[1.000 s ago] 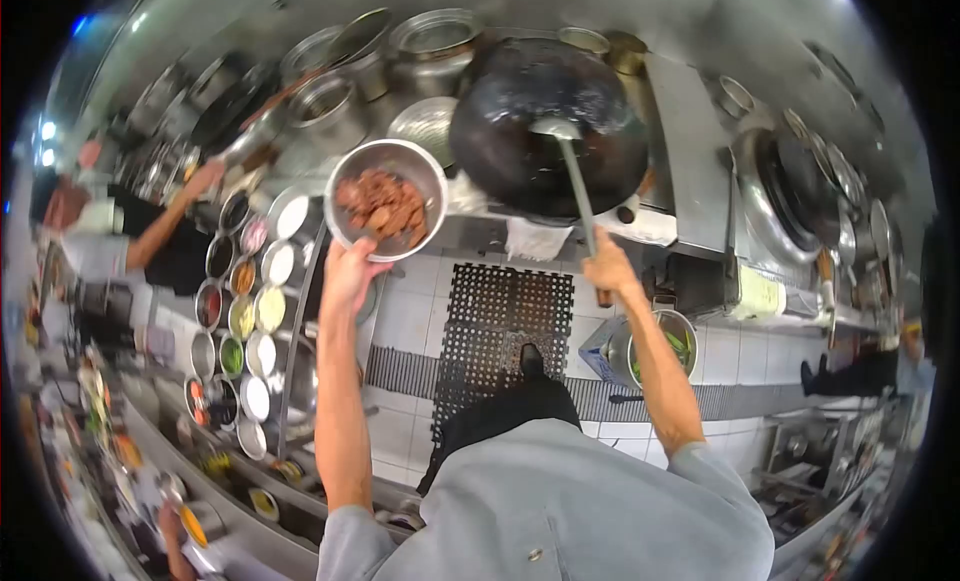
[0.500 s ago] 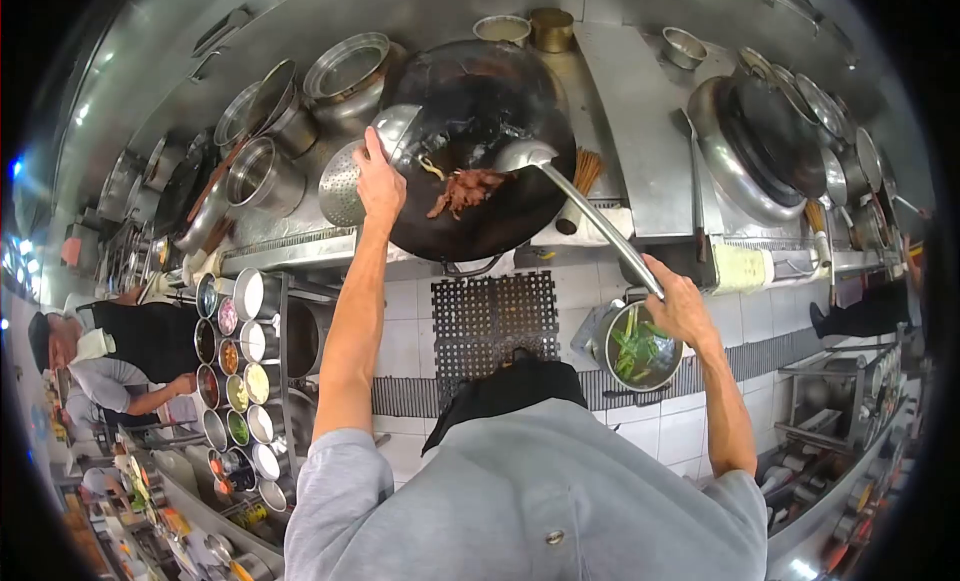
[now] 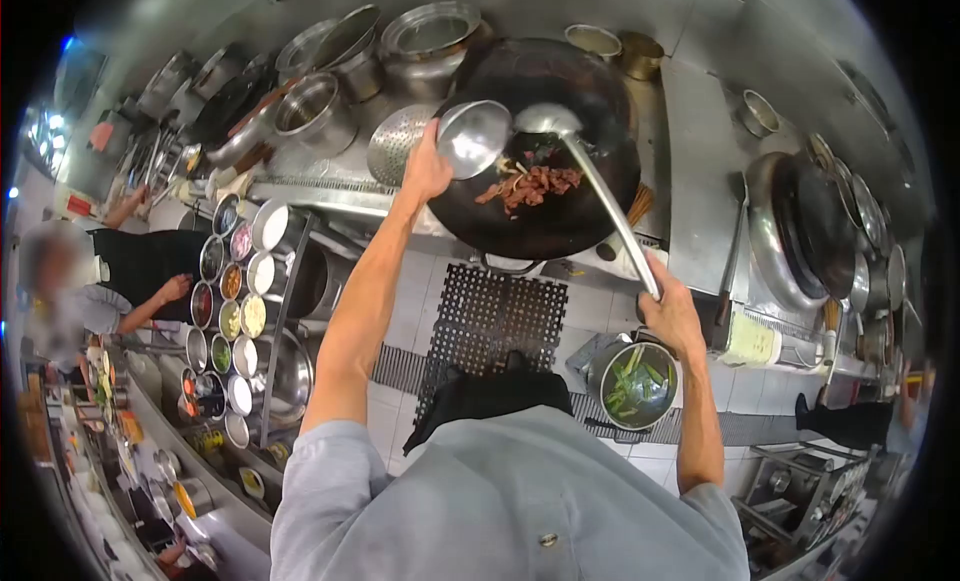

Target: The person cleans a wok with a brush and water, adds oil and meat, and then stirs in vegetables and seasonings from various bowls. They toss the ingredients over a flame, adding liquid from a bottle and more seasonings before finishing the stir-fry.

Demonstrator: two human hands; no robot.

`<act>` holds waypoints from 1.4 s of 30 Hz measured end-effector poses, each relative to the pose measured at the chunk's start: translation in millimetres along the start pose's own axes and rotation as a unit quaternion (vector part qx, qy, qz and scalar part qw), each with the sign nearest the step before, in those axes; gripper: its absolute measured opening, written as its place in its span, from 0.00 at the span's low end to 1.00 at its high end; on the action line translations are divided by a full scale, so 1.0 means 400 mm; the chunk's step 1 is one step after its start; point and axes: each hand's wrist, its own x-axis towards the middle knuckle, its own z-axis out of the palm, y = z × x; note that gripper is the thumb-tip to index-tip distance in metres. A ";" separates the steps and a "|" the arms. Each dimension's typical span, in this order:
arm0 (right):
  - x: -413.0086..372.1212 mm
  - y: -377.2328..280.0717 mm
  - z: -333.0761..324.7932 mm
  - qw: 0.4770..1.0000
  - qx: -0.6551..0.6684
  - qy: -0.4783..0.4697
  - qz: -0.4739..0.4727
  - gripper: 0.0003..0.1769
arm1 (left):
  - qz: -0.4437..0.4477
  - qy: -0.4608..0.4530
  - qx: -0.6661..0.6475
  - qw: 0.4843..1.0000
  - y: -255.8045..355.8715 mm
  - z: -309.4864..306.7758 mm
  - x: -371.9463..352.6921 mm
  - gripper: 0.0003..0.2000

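Observation:
My left hand grips a steel bowl, tipped on its side over the left rim of a large black wok. Strips of brown meat lie in the middle of the wok. My right hand holds the end of a long-handled ladle; the ladle's cup hangs over the wok just right of the tipped bowl.
A perforated strainer and several steel pots stand left of the wok. A rack of seasoning containers runs along the left. A bowl of green vegetables sits below my right hand. A second wok is at right. Another person stands at far left.
A second ago the bowl was upright and full of meat, the wok empty. The meat now lies in the wok, the bowl is tipped and empty, and the ladle has shifted slightly.

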 end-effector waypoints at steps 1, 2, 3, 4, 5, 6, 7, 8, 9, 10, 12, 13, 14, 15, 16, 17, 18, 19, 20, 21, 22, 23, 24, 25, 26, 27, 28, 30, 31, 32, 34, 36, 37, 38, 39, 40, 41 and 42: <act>0.013 -0.004 0.007 0.999 -0.004 0.010 -0.034 0.34 | -0.113 0.002 -0.078 0.991 -0.001 -0.010 -0.017 0.29; 0.026 0.002 0.022 1.000 -0.003 0.013 -0.020 0.34 | -0.219 0.007 -0.154 0.964 -0.079 0.030 -0.038 0.29; 0.038 -0.005 0.033 1.000 -0.005 0.017 -0.006 0.34 | -0.319 0.015 -0.229 0.919 -0.101 0.034 -0.048 0.28; 0.048 -0.012 0.041 1.000 -0.005 0.002 0.020 0.34 | -0.346 0.051 -0.287 0.892 -0.122 0.036 -0.068 0.25; 0.065 -0.032 0.050 0.999 -0.006 -0.012 0.045 0.34 | -0.358 0.033 -0.339 0.869 -0.126 0.023 -0.093 0.25; 0.088 -0.046 0.061 0.997 -0.007 -0.027 0.066 0.34 | -0.368 0.017 -0.390 0.844 -0.144 0.010 -0.120 0.24; 0.106 -0.071 0.080 0.998 -0.037 -0.018 0.050 0.34 | -0.372 0.005 -0.439 0.818 -0.163 -0.009 -0.152 0.23; 0.127 -0.066 0.108 0.997 -0.067 -0.011 0.033 0.34 | -0.384 0.022 -0.449 0.806 -0.188 -0.011 -0.200 0.22; 0.138 -0.071 0.131 0.995 -0.096 -0.005 0.017 0.34 | -0.396 0.019 -0.482 0.781 -0.203 -0.040 -0.243 0.22; 0.143 -0.076 0.149 0.995 -0.094 -0.017 0.033 0.34 | -0.406 0.017 -0.515 0.755 -0.218 -0.071 -0.284 0.21; 0.131 -0.084 0.189 0.992 -0.127 -0.012 -0.026 0.34 | -0.415 0.044 -0.557 0.718 -0.253 -0.131 -0.380 0.21; 0.122 -0.089 0.205 0.989 -0.138 -0.012 -0.045 0.34 | -0.412 0.067 -0.576 0.703 -0.271 -0.168 -0.440 0.21; 0.108 -0.095 0.214 0.987 -0.143 -0.012 -0.072 0.33 | -0.407 0.095 -0.592 0.689 -0.288 -0.212 -0.507 0.21; 0.094 -0.109 0.232 0.984 -0.143 -0.015 -0.103 0.33 | -0.401 0.128 -0.605 0.676 -0.301 -0.263 -0.582 0.21; 0.073 -0.156 0.251 0.985 -0.166 -0.016 -0.040 0.33 | -0.411 0.199 -0.591 0.665 -0.309 -0.311 -0.668 0.21; 0.059 -0.187 0.267 0.981 -0.191 -0.016 0.020 0.33 | -0.417 0.270 -0.574 0.651 -0.303 -0.364 -0.748 0.20; 0.054 -0.200 0.295 0.975 -0.206 0.061 -0.054 0.31 | -0.414 0.350 -0.564 0.623 -0.299 -0.419 -0.830 0.18; 0.057 -0.250 0.333 0.975 -0.194 0.082 -0.078 0.29 | -0.408 0.424 -0.551 0.591 -0.295 -0.474 -0.915 0.17; 0.066 -0.287 0.370 0.973 -0.182 0.102 -0.101 0.27 | -0.399 0.478 -0.528 0.579 -0.285 -0.542 -0.994 0.15; 0.057 -0.363 0.392 0.983 -0.157 0.065 -0.072 0.25 | -0.390 0.524 -0.504 0.564 -0.273 -0.612 -1.067 0.12; 0.057 -0.428 0.445 0.988 -0.111 0.036 -0.102 0.20 | -0.417 0.578 -0.458 0.531 -0.263 -0.668 -1.140 0.09; 0.074 -0.467 0.518 0.984 -0.027 -0.013 -0.178 0.18 | -0.442 0.632 -0.393 0.500 -0.246 -0.720 -1.196 0.08; 0.066 -0.541 0.594 0.985 -0.008 -0.047 -0.167 0.16 | -0.442 0.694 -0.349 0.448 -0.238 -0.760 -1.257 0.06; 0.070 -0.614 0.668 0.966 -0.044 -0.098 -0.236 0.15 | -0.450 0.758 -0.281 0.379 -0.231 -0.798 -1.307 0.05; 0.068 -0.692 0.746 0.951 -0.094 -0.148 -0.254 0.15 | -0.431 0.795 -0.267 0.333 -0.220 -0.835 -1.364 0.05; 0.069 -0.761 0.828 0.932 -0.078 -0.198 -0.292 0.15 | -0.403 0.809 -0.262 0.339 -0.202 -0.870 -1.414 0.05; 0.068 -0.827 0.912 0.920 -0.077 -0.215 -0.317 0.16 | -0.389 0.848 -0.207 0.293 -0.190 -0.889 -1.462 0.06; 0.085 -0.969 1.055 0.885 -0.110 -0.270 -0.364 0.15 | -0.395 0.884 -0.113 0.222 -0.158 -0.914 -1.529 0.09; 0.116 -1.011 1.136 0.862 -0.066 -0.260 -0.431 0.15 | -0.417 0.889 -0.057 0.182 -0.147 -0.924 -1.550 0.10; 0.140 -1.070 1.201 0.863 -0.111 -0.275 -0.409 0.14 | -0.430 0.887 -0.057 0.161 -0.134 -0.931 -1.572 0.12; 0.191 -1.194 1.329 0.848 -0.151 -0.269 -0.432 0.13 | -0.391 0.908 -0.082 0.129 -0.126 -0.949 -1.598 0.15; 0.266 -1.243 1.459 0.825 -0.176 -0.254 -0.473 0.13 | -0.410 0.909 -0.035 0.069 -0.142 -0.979 -1.547 0.18; 0.290 -1.280 1.511 0.814 -0.205 -0.259 -0.477 0.13 | -0.416 0.908 -0.010 0.036 -0.151 -0.976 -1.559 0.19; 0.315 -1.308 1.563 0.803 -0.231 -0.263 -0.483 0.13 | -0.425 0.903 -0.038 0.043 -0.161 -0.985 -1.546 0.20; 0.303 -1.351 1.589 0.785 -0.214 -0.290 -0.504 0.13 | -0.431 0.898 -0.067 0.051 -0.165 -0.995 -1.531 0.21; 0.307 -1.375 1.631 0.766 -0.198 -0.317 -0.523 0.12 | -0.438 0.892 -0.096 0.057 -0.181 -0.998 -1.524 0.22; 0.318 -1.392 1.686 0.746 -0.184 -0.346 -0.538 0.12 | -0.476 0.876 -0.036 0.072 -0.220 -1.005 -1.492 0.23; 0.319 -1.409 1.737 0.721 -0.220 -0.381 -0.536 0.12 | -0.517 0.851 0.025 0.090 -0.265 -1.005 -1.460 0.24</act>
